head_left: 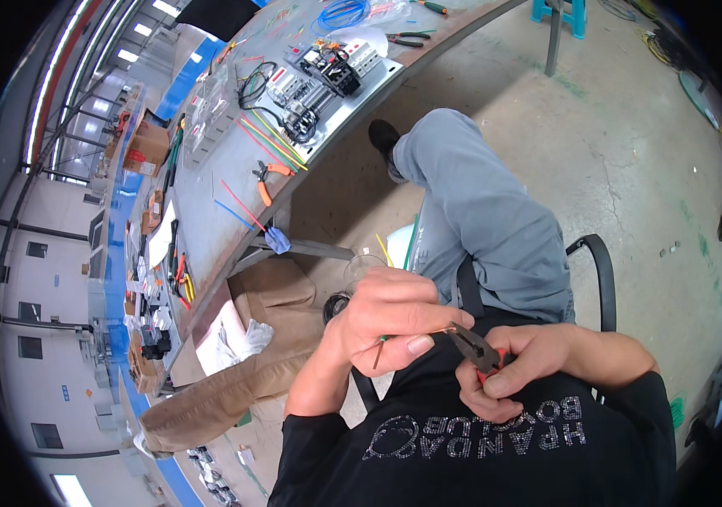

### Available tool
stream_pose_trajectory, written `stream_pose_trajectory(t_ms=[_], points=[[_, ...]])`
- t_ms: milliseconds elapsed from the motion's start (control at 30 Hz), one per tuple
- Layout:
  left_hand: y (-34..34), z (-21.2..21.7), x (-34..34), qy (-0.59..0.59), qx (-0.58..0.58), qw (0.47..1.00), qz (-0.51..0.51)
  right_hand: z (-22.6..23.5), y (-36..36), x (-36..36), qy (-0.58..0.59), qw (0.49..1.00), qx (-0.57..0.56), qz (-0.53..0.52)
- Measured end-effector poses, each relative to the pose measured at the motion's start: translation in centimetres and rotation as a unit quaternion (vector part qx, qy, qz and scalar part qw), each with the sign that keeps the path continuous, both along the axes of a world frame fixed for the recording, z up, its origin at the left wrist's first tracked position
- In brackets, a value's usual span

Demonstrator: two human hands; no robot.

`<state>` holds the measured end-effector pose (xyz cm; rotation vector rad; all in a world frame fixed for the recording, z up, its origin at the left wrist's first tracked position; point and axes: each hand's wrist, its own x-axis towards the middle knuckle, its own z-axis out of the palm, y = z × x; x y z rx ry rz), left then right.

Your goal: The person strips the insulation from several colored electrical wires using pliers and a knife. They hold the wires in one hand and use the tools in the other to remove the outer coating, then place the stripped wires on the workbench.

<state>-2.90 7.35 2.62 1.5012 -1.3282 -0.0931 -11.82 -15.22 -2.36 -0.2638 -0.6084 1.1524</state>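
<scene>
My left hand [390, 317] is pinched closed on a thin wire [383, 340]. A green bit and a copper-coloured end of it show below the fingers; the rest is hidden in my grip. Around the red handles of a pair of pliers [472, 345] my right hand [517, 372] is closed. The dark jaws point up and left, meeting my left fingertips. A small copper-coloured tip shows at the jaws, though whether they grip it I cannot tell. Both hands are held over my lap, in front of my black shirt.
A grey workbench [209, 198] curves along the left, bearing an electrical assembly [323, 80] on a metal plate, coloured wires [272, 139] and orange-handled cutters [264, 182]. Another person's leg in brown trousers [226, 393] is close by on the left. A chair armrest [602, 279] stands at right.
</scene>
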Motion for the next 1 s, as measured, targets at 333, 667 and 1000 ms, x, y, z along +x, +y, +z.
stream_pose_trajectory(t_ms=[333,667,1000], points=[[0.0,1.2,-1.1,-0.163,0.090,0.971,0.152,1.2,-0.2,-1.3,-0.232,0.847,-0.325,-0.351],[-2.5,1.9,-4.3,-0.100,0.134,0.924,0.343,0.2,0.5,2.5,-0.425,0.532,-0.416,-0.603],[-1.5,1.4,-2.9,-0.094,0.123,0.945,0.288,0.9,-0.9,4.8,-0.480,0.594,-0.374,-0.526]])
